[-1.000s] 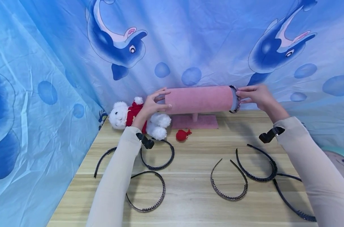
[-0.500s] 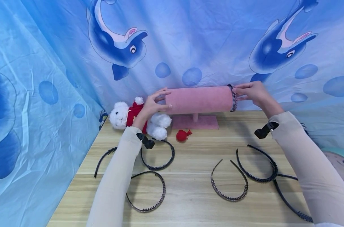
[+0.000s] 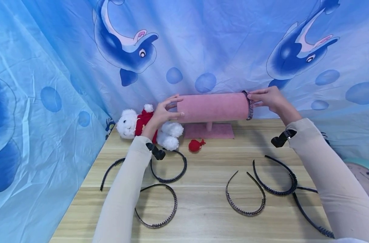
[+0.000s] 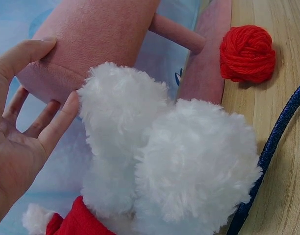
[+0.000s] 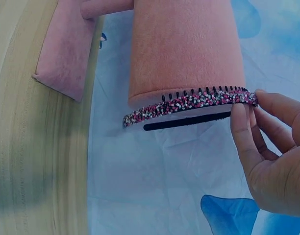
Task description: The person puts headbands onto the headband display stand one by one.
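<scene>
A pink velvety headband stand (image 3: pixel 213 107), a horizontal cylinder on a post and flat base, stands at the back of the table. My left hand (image 3: pixel 164 109) grips its left end, the thumb (image 4: pixel 35 49) on one side and the fingers spread at the other. At the right end, my right hand (image 3: pixel 271 98) pinches a black toothed headband (image 5: pixel 189 102) studded with pink and silver beads. The headband's teeth meet the cylinder's edge, and one black tip shows past the end face. Below the left hand lies a white plush bear (image 4: pixel 189 161) in a red top.
Red yarn ball (image 3: pixel 195 145) sits in front of the stand's base. Several headbands lie on the wooden table, among them one at left (image 3: pixel 169 168) and one at right (image 3: pixel 246 199). A blue dolphin curtain (image 3: pixel 221 44) hangs close behind. A round greenish object (image 3: pixel 367 173) is at far right.
My right hand has moved left with the beaded headband, bringing it from beyond the cylinder's right end onto its edge. The left hand stays in place on the stand.
</scene>
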### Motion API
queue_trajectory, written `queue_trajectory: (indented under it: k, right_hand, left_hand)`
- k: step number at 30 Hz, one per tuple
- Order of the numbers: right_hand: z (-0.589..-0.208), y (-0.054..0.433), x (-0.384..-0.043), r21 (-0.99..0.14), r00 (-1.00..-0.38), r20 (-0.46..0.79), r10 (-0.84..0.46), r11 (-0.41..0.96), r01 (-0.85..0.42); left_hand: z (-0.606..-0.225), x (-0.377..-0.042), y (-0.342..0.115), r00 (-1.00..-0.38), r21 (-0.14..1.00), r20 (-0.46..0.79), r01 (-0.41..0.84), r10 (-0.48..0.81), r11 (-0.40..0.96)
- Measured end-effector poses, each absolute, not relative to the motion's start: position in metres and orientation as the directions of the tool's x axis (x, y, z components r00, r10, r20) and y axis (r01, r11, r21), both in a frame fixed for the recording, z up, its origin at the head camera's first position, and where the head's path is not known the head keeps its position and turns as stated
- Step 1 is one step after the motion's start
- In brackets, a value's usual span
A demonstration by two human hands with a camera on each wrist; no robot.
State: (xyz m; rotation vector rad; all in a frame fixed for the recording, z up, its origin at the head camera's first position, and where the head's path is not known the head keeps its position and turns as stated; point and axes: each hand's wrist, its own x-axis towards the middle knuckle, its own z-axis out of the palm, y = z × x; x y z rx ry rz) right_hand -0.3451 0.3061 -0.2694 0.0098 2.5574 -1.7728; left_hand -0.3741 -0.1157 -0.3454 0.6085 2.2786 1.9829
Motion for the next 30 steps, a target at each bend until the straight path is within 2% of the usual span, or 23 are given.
queue_trajectory:
  k: [7,17,23,30]
  right_hand:
    - [-0.268,0.303,-0.350,-0.906,-0.999,-0.042,-0.015,0.422,0.032]
    - [-0.271,0.310,-0.341,-0.870,-0.990,0.078,-0.116,0.477,-0.124]
    - [-0.275,0.314,-0.335,-0.788,-0.972,0.131,-0.193,0.575,-0.220]
    - [-0.276,0.308,-0.331,-0.748,-0.966,0.145,-0.212,0.616,-0.248]
  left_hand:
    - [-0.345,-0.374,-0.116,-0.919,0.962,0.210,0.256,0.335,0.099]
    - [-0.345,-0.374,-0.116,-0.916,0.960,0.218,0.264,0.337,0.097]
    - [-0.347,-0.375,-0.116,-0.915,0.963,0.210,0.255,0.344,0.091]
    - [-0.346,-0.375,-0.117,-0.917,0.961,0.214,0.259,0.337,0.095]
